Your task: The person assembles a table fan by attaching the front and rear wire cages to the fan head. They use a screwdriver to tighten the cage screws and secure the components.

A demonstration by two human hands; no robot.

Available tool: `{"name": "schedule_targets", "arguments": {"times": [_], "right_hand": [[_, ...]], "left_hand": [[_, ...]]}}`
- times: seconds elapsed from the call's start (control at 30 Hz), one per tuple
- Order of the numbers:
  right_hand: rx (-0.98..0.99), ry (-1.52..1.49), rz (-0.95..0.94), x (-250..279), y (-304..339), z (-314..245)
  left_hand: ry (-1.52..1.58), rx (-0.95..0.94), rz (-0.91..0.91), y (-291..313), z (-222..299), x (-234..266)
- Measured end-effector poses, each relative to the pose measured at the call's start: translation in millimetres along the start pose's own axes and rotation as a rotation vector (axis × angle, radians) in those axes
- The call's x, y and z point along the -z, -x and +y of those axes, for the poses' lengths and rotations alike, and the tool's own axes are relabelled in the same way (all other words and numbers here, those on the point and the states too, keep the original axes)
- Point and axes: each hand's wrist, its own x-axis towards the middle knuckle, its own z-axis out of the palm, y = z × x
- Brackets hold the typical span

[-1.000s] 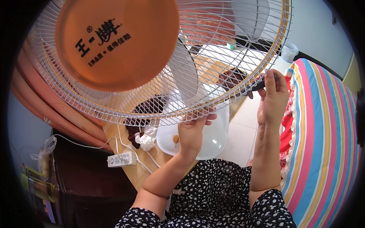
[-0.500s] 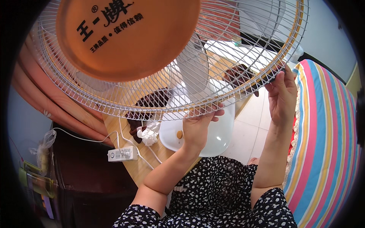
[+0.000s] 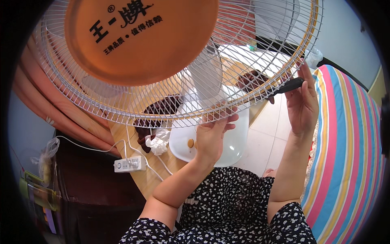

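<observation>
A standing electric fan (image 3: pixel 140 49) fills the upper part of the view, its wire grille tilted toward me around an orange centre disc. My left hand (image 3: pixel 210 140) is closed on the grille's lower rim, its fingertips partly behind the wires. At the rim's right side my right hand (image 3: pixel 303 110) holds a screwdriver (image 3: pixel 289 86) by its black handle, between thumb and fingers. The screwdriver's thin shaft points left along the rim; its tip is hard to make out. Below my left hand, the fan's white base (image 3: pixel 233 148) rests on the wooden table.
A white power strip (image 3: pixel 130 164) with cords lies on the table's left edge, near crumpled white tissue (image 3: pixel 157 143) and dark brown cloth (image 3: pixel 144 132). A striped cushion-like cover (image 3: pixel 345 154) stands at right. Dark furniture (image 3: pixel 95 183) is at left, beside orange-pink curtains (image 3: pixel 53 93).
The screwdriver's black handle has swung into plain view beside the rim, my right-hand fingers opening out around it. The grille has shifted slightly left; my left hand stays on the rim.
</observation>
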Motion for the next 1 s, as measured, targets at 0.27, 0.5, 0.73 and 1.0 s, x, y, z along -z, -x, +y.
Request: {"name": "schedule_targets", "arguments": {"times": [0.27, 0.5, 0.73, 1.0], "right_hand": [[-0.012, -0.081, -0.126, 20.5, 2.3, 8.2], [-0.004, 0.194, 0.072, -1.5, -3.0, 5.0], [0.047, 0.448, 0.414, -26.4, 3.1, 16.8], [-0.025, -0.019, -0.005, -0.6, 0.0, 5.2]], "left_hand": [[-0.064, -0.031, -0.025, -2.3, -2.4, 5.7], [-0.135, -0.066, 0.003, -1.3, 0.0, 3.0], [-0.13, -0.062, 0.002, -1.7, -1.4, 3.6], [-0.148, -0.033, -0.012, -3.4, 1.0, 4.0]]}}
